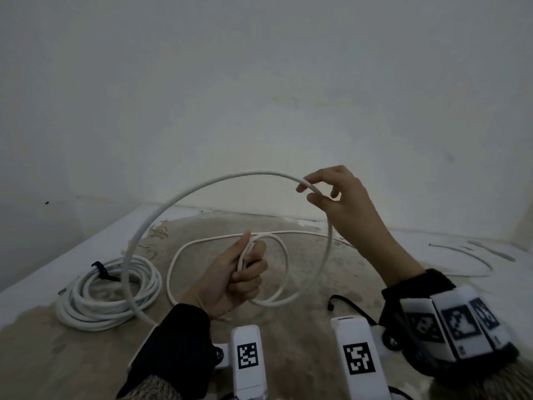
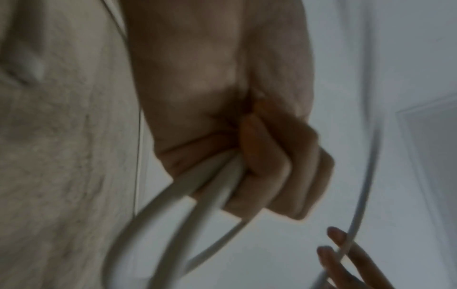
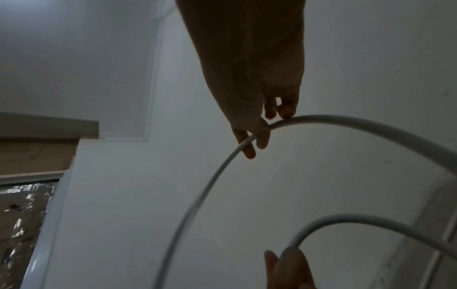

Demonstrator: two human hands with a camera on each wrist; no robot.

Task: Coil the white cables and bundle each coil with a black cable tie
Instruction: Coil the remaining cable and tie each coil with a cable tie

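Observation:
My left hand (image 1: 245, 269) grips a small bunch of white cable loops (image 1: 285, 272) above the beige mat; its fist (image 2: 259, 166) is closed round the strands (image 2: 210, 185). From there a large white cable arc (image 1: 202, 186) rises to my raised right hand (image 1: 320, 189), which pinches it between thumb and fingers (image 3: 257, 135). A finished white coil (image 1: 109, 293) lies at the left with a black cable tie (image 1: 101, 271) on it. A loose black cable tie (image 1: 343, 301) lies near my right wrist.
The beige mat (image 1: 331, 269) covers a white surface (image 1: 86, 235) set against a pale wall. More thin white cable (image 1: 473, 261) trails at the right edge. White marker-tagged wrist mounts (image 1: 249, 356) sit at the bottom of the head view.

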